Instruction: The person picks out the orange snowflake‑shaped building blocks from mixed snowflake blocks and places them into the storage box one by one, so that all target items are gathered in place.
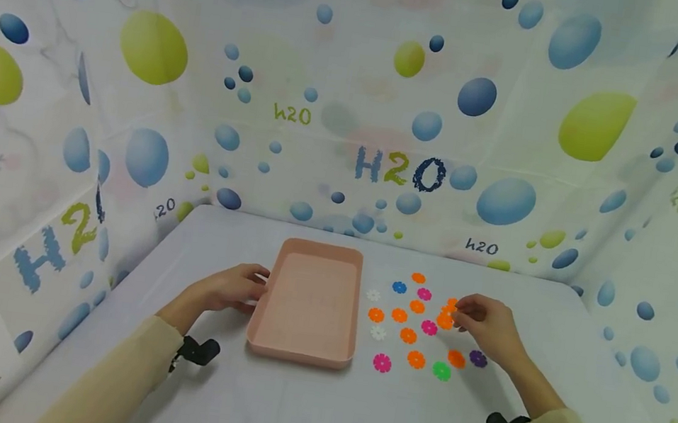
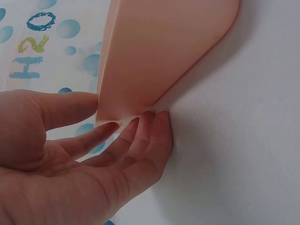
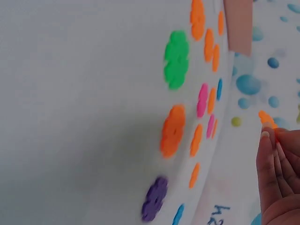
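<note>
At the wrists, cameras (image 1: 200, 351). Beyond, on the table (image 1: 268, 409), green disc (image 1: 441, 371), then purple disc (image 1: 477, 358). Pinching an orange disc (image 3: 265, 116) between thumb and fingertips of the right hand (image 1: 487, 324), lifted clear of the table. Touching the tray (image 1: 305, 300) on its left side with left hand (image 1: 237, 287), loosely bent at the fingers. Right of the tray, scattered discs (image 1: 408, 336). Behind, printed curtain (image 1: 341, 97).

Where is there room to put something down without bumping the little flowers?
There's bare table in front of the pink tray, between the two sleeves, and the tray's inside is bare too. It's crowded between the tray and the right hand, where the colored flowers lie.
</note>
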`<state>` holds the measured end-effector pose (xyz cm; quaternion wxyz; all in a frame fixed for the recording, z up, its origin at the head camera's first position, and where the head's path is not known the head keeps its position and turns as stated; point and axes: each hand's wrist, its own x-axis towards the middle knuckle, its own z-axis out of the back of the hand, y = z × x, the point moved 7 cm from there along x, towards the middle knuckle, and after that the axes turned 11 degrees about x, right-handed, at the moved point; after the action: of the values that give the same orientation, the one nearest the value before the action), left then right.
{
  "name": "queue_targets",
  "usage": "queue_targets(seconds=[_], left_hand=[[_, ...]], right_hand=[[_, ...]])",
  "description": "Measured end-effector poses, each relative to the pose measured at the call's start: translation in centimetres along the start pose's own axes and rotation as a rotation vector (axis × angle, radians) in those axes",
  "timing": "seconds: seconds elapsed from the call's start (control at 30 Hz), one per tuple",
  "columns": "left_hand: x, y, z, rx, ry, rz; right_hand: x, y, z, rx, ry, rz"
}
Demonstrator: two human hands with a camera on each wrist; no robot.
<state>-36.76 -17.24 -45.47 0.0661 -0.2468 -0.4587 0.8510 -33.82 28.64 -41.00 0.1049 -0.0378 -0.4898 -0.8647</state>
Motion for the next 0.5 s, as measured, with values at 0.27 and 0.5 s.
queue_targets(seconds=[0.27, 0.5], left_hand=[[-0.1, -0.1, 0.0, -0.007, -0.007, -0.004], [-0.1, -0.1, 0.0, -0.012, -0.007, -0.028]], right_hand=[[0.5, 2.3, -2.8, 0.063, 0.038, 0.044], [1.1, 4.1, -5.2, 0.139, 0.100, 0.066]])
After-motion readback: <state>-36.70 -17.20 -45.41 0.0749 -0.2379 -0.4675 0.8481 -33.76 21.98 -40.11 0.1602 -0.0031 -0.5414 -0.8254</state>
